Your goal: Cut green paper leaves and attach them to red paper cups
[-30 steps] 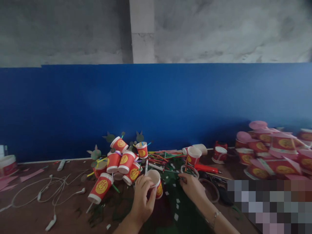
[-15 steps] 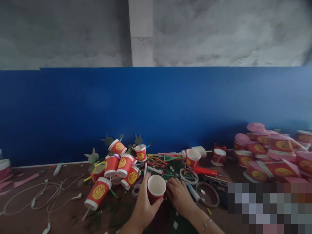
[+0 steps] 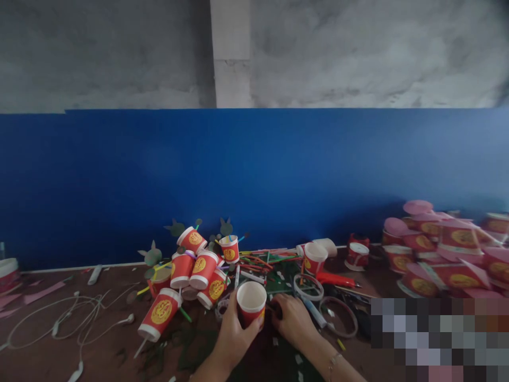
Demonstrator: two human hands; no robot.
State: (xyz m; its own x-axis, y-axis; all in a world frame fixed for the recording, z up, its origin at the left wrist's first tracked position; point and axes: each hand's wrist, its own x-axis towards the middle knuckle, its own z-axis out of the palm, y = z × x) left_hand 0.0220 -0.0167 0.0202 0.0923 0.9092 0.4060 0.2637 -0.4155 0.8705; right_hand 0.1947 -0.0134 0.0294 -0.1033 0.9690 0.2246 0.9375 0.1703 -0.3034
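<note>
My left hand [image 3: 234, 333] is wrapped round a red paper cup [image 3: 252, 298] with a white rim, its open mouth facing up. Close by on the right, my right hand [image 3: 294, 321] is closed, with its fingers curled down near the table; whatever it may hold is hidden. A pile of colourful straws [image 3: 258, 261] lies behind both hands. To the left are several red cups [image 3: 204, 269] with straws and dark paper animal shapes. Beside my right hand lie a glue stick or tube [image 3: 315, 314] and a ring of clear tape [image 3: 309, 287].
A red-handled tool [image 3: 338, 280] and a second tape ring [image 3: 339, 317] lie to the right. Further right is a heap of red cups with pink paper [image 3: 457, 239]. White earphones [image 3: 58, 329] sprawl at the left. A blue wall [image 3: 254, 175] rises behind the table.
The cup in my left hand has shifted slightly left and up and shows more of its side. My right hand's fingers have curled in more tightly.
</note>
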